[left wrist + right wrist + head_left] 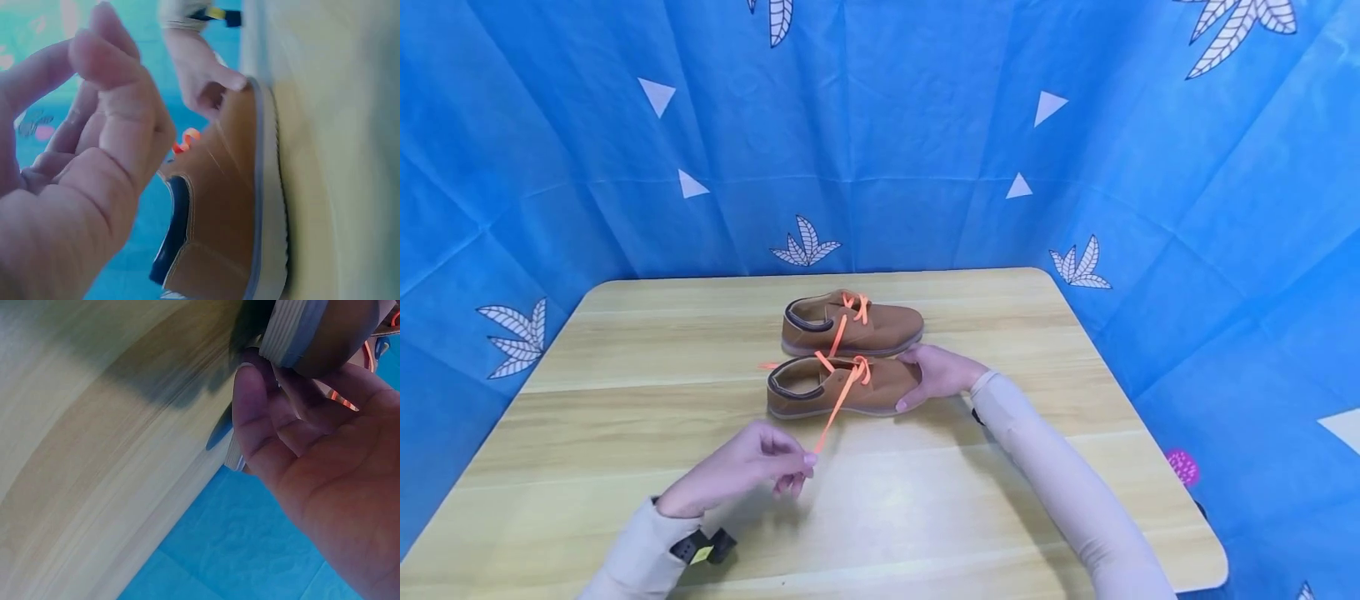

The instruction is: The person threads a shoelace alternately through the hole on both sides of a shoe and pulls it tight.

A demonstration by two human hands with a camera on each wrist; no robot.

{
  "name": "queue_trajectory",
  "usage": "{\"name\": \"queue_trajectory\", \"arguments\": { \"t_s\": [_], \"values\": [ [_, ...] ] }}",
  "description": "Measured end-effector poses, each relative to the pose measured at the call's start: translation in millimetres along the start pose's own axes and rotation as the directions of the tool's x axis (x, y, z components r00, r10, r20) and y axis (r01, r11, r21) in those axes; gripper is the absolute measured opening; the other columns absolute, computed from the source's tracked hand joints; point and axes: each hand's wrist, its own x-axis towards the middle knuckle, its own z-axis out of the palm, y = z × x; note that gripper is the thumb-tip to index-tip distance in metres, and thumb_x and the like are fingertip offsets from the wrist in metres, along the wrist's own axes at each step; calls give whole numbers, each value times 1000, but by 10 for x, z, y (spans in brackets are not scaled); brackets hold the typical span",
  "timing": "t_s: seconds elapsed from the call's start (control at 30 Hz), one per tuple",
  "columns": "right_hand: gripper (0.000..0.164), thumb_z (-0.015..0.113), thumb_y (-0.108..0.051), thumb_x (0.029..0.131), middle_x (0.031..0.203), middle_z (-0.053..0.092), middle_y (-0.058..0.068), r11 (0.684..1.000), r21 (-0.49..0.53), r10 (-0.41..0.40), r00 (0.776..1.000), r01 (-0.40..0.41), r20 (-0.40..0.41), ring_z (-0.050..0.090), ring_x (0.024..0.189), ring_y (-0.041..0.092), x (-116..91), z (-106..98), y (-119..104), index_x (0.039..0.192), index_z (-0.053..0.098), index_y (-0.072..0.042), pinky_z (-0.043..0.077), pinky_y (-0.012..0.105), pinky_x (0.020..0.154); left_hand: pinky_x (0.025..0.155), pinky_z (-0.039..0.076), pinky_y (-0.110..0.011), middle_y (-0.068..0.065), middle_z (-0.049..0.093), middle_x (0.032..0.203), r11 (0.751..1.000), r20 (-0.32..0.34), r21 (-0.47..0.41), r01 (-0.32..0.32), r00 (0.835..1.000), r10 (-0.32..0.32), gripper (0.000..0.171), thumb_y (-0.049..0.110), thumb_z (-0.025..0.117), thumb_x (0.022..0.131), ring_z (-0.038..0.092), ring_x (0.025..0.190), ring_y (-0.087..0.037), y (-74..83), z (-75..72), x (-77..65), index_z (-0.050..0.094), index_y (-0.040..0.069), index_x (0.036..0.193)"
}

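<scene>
Two brown shoes with orange laces lie side by side on the table, toes to the right. My left hand point(748, 467) pinches the end of one orange shoelace point(841, 402), which runs taut from the near shoe point(883, 385) toward me. My right hand point(938, 371) grips the toe of that shoe, thumb on the near side. The far shoe point(891, 327) stands just behind it, its lace crossed at the front. In the left wrist view the shoe's side point(219, 219) shows beside my left hand point(103, 144); the lace between the fingertips cannot be made out there.
The pale wooden table point(625, 400) has rounded corners. A blue patterned curtain point(910, 125) hangs behind it and along both sides. Loose orange lace ends lie over and beside the shoes' openings.
</scene>
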Motion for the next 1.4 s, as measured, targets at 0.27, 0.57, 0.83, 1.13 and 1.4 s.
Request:
{"name": "queue_trajectory", "arguments": {
  "t_s": [0.27, 0.57, 0.83, 1.13, 1.4],
  "values": [
    [74, 93, -39, 75, 125, 71, -3, 1000, -20, 13, 1000, -13, 15, 61, 111, 14, 18, -23, -33, 138, 63, -12, 47, 37, 108, 61, 55, -27, -12, 75, 77, 995, 46, 66, 71, 996, -74, 35, 24, 61, 104, 63, 62, -7, -108, -5, 56, 74, -5, 91],
    [67, 79, -34, 91, 141, 64, 16, 999, -39, -2, 999, 3, 37, 61, 130, 32, 47, -206, -186, 143, 56, 2, 46, 47, 115, 46, 39, -22, 1, 71, 67, 824, -168, 539, 174, 981, -97, 32, 36, 66, 101, 62, 52, -12, 4, 17, 307, 75, 13, 81],
    [26, 62, -14, 103, 112, 77, 13, 995, -2, -97, 990, 97, -106, 69, 87, 14, 362, -393, -497, 122, 73, 1, 58, 29, 82, 45, 37, -29, 7, 51, 56, 479, -440, 835, 271, 851, 287, 35, 40, 74, 95, 48, 48, -11, 250, 255, 821, 62, 18, 71],
    [13, 73, -13, 95, 93, 80, 1, 983, -127, -126, 991, 132, 52, 64, 76, 7, 617, -362, -649, 104, 82, -11, 53, 22, 74, 38, 39, -36, 0, 51, 51, 246, -458, 888, 389, 802, 384, 34, 22, 69, 94, 50, 43, -19, 119, 347, 1004, 56, 12, 64],
    [17, 69, -5, 95, 99, 80, 3, 975, -185, -100, 987, 123, 129, 67, 82, 10, 640, -400, -742, 105, 82, -9, 56, 23, 80, 44, 32, -29, 6, 42, 53, 562, -485, 751, 347, 867, 113, 37, 19, 58, 95, 44, 46, -12, 210, 179, 965, 47, 19, 59]
  ]
}}
